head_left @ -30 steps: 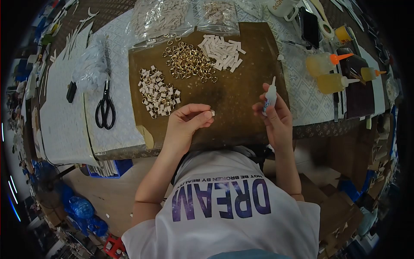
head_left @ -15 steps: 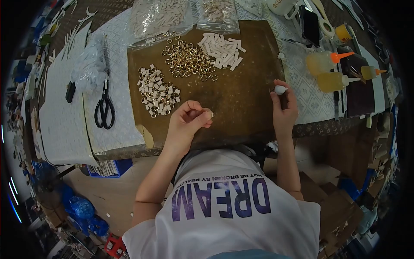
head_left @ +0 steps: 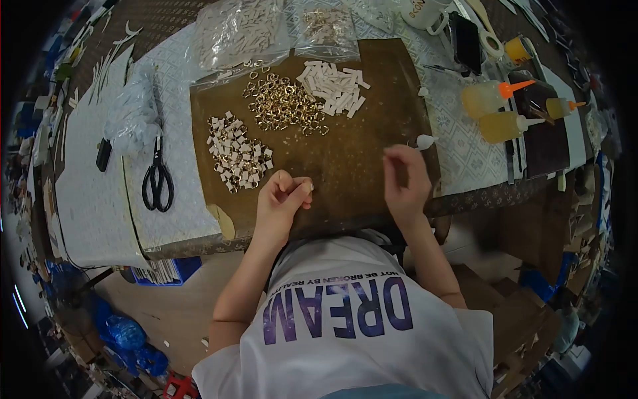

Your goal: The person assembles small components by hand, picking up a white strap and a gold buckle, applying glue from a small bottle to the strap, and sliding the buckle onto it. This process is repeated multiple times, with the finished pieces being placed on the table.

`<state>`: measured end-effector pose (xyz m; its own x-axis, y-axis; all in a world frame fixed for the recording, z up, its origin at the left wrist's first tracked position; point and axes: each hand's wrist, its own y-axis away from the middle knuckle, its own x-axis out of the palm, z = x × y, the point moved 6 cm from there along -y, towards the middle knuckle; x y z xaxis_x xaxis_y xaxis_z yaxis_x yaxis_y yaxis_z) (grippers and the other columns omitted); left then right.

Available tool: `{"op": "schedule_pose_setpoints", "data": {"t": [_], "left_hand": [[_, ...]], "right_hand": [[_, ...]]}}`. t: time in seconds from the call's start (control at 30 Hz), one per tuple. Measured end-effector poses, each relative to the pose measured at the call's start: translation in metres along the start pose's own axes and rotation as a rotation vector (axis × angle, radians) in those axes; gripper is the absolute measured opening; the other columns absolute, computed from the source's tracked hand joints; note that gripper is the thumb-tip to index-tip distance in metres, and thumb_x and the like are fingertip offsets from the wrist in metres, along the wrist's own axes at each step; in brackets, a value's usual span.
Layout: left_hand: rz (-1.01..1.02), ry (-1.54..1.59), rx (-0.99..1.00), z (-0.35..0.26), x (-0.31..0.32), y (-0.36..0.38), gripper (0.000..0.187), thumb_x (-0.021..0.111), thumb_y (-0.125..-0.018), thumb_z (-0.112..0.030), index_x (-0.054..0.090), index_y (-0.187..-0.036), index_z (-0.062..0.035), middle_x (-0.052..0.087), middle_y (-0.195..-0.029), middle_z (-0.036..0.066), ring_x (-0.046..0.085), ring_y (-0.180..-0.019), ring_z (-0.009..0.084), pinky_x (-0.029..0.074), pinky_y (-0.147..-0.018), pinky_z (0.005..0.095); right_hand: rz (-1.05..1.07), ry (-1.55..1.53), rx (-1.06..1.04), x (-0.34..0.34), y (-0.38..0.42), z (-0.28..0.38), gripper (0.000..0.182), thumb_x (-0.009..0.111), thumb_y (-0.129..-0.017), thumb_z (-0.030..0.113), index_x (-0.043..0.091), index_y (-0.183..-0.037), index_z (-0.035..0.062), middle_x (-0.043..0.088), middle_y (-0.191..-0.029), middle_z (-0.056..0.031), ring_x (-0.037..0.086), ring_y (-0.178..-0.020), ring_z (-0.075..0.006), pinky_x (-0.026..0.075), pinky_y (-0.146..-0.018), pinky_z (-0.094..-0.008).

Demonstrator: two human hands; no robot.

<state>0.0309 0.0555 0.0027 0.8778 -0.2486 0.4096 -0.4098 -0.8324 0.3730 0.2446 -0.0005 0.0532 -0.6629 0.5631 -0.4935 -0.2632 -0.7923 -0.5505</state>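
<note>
My left hand (head_left: 279,207) is closed in a pinch over the brown mat (head_left: 352,166). A small white piece (head_left: 311,188), mostly hidden, shows at its fingertips. My right hand (head_left: 407,183) is slightly blurred above the mat's right side, its fingers curved and apart from the thumb, with nothing visible between them. Just beyond it lies a small white nozzle-tipped bottle (head_left: 425,141). Beyond my left hand are a pile of gold rings with white tabs (head_left: 237,153), a heap of bare gold rings (head_left: 282,103) and a pile of white strips (head_left: 335,88).
Clear bags of strips (head_left: 242,33) and rings (head_left: 325,30) rest at the mat's far edge. Black-handled scissors (head_left: 158,186) lie to the left. Glue bottles (head_left: 502,126), a phone (head_left: 466,43) and a mug (head_left: 422,13) stand or lie at the right.
My right hand has let go of the small white bottle and moved left over the mat. My left hand keeps its pinch. The whole view has shifted slightly.
</note>
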Motion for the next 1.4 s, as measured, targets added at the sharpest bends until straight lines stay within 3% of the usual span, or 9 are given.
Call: {"op": "schedule_pose_setpoints", "data": {"t": [0.07, 0.27, 0.37, 0.67, 0.77, 0.87, 1.07, 1.23, 1.4], "left_hand": [[-0.019, 0.015, 0.011, 0.001, -0.001, 0.001, 0.031, 0.059, -0.083, 0.001, 0.034, -0.073, -0.0128, 0.059, -0.082, 0.008, 0.053, -0.064, 0.0088, 0.043, -0.057, 0.0218], [-0.012, 0.016, 0.055, -0.004, 0.002, 0.005, 0.034, 0.058, -0.085, 0.001, 0.031, -0.068, -0.0131, 0.058, -0.081, 0.008, 0.049, -0.056, 0.0084, 0.04, -0.049, 0.0221], [-0.015, 0.044, 0.06, -0.004, 0.0, 0.005, 0.035, 0.058, -0.084, 0.001, 0.031, -0.068, -0.0131, 0.058, -0.081, 0.008, 0.049, -0.056, 0.0082, 0.04, -0.049, 0.0221], [0.023, 0.066, 0.059, -0.004, -0.002, 0.003, 0.036, 0.057, -0.084, 0.002, 0.03, -0.066, -0.0136, 0.057, -0.081, 0.008, 0.046, -0.054, 0.0067, 0.037, -0.046, 0.0198], [0.034, 0.087, 0.064, -0.006, -0.002, 0.005, 0.037, 0.057, -0.084, 0.003, 0.029, -0.066, -0.0137, 0.056, -0.08, 0.007, 0.044, -0.053, 0.0062, 0.035, -0.045, 0.0195], [0.052, 0.109, 0.087, -0.003, -0.004, 0.005, 0.037, 0.056, -0.084, 0.003, 0.029, -0.065, -0.0137, 0.055, -0.08, 0.007, 0.041, -0.052, 0.0058, 0.033, -0.045, 0.0198], [0.042, 0.101, 0.077, -0.001, -0.004, 0.005, 0.038, 0.055, -0.085, 0.003, 0.028, -0.064, -0.0135, 0.055, -0.081, 0.007, 0.038, -0.051, 0.0043, 0.031, -0.044, 0.0197], [0.012, 0.079, 0.086, -0.002, -0.001, 0.007, 0.034, 0.056, -0.085, 0.002, 0.031, -0.067, -0.0117, 0.057, -0.085, 0.007, 0.039, -0.054, 0.0033, 0.034, -0.046, 0.0201], [-0.03, -0.028, 0.266, -0.007, 0.005, 0.015, 0.012, 0.059, -0.084, 0.004, 0.05, -0.081, -0.0032, 0.06, -0.093, 0.007, 0.055, -0.07, 0.0081, 0.046, -0.063, 0.0201]], "right_hand": [[0.103, -0.09, 0.214, 0.023, -0.021, -0.005, 0.019, 0.058, -0.081, -0.006, 0.054, -0.098, 0.0006, 0.053, -0.099, -0.0118, 0.056, -0.086, -0.0245, 0.047, -0.069, -0.0287], [0.088, 0.241, 0.079, 0.052, -0.062, -0.032, 0.022, 0.059, -0.079, -0.002, 0.056, -0.1, 0.0039, 0.053, -0.106, -0.0109, 0.054, -0.097, -0.0269, 0.045, -0.081, -0.0346], [0.215, 0.255, 0.1, 0.061, -0.067, -0.041, 0.02, 0.061, -0.078, 0.001, 0.055, -0.097, 0.0039, 0.052, -0.102, -0.0108, 0.05, -0.099, -0.0292, 0.042, -0.084, -0.0366], [0.437, 0.42, 0.202, 0.065, -0.079, -0.049, 0.012, 0.061, -0.08, 0.008, 0.052, -0.086, 0.0039, 0.05, -0.09, -0.0094, 0.051, -0.092, -0.0287, 0.043, -0.076, -0.038], [0.373, 0.351, 0.248, 0.062, -0.075, -0.046, 0.012, 0.061, -0.081, 0.006, 0.052, -0.089, 0.0035, 0.052, -0.089, -0.0084, 0.054, -0.086, -0.0222, 0.044, -0.075, -0.0316], [0.314, -0.038, 0.451, 0.05, -0.058, -0.026, 0.008, 0.06, -0.083, 0.003, 0.053, -0.089, 0.0024, 0.057, -0.082, -0.0069, 0.055, -0.072, -0.0153, 0.045, -0.065, -0.0268], [0.285, -0.497, 0.569, 0.045, 0.003, -0.002, 0.006, 0.056, -0.088, 0.005, 0.056, -0.093, 0.0021, 0.056, -0.081, 0.0024, 0.05, -0.07, -0.0037, 0.041, -0.061, -0.0181], [0.447, -0.69, 0.827, 0.053, 0.031, 0.014, 0.014, 0.056, -0.088, 0.005, 0.06, -0.101, 0.0012, 0.061, -0.091, -0.0022, 0.058, -0.078, -0.0067, 0.048, -0.07, -0.0204], [0.458, -0.635, 0.645, 0.059, 0.024, 0.03, 0.016, 0.064, -0.083, 0.006, 0.061, -0.098, 0.0004, 0.063, -0.089, -0.0036, 0.059, -0.076, -0.0093, 0.049, -0.068, -0.0218]]}}
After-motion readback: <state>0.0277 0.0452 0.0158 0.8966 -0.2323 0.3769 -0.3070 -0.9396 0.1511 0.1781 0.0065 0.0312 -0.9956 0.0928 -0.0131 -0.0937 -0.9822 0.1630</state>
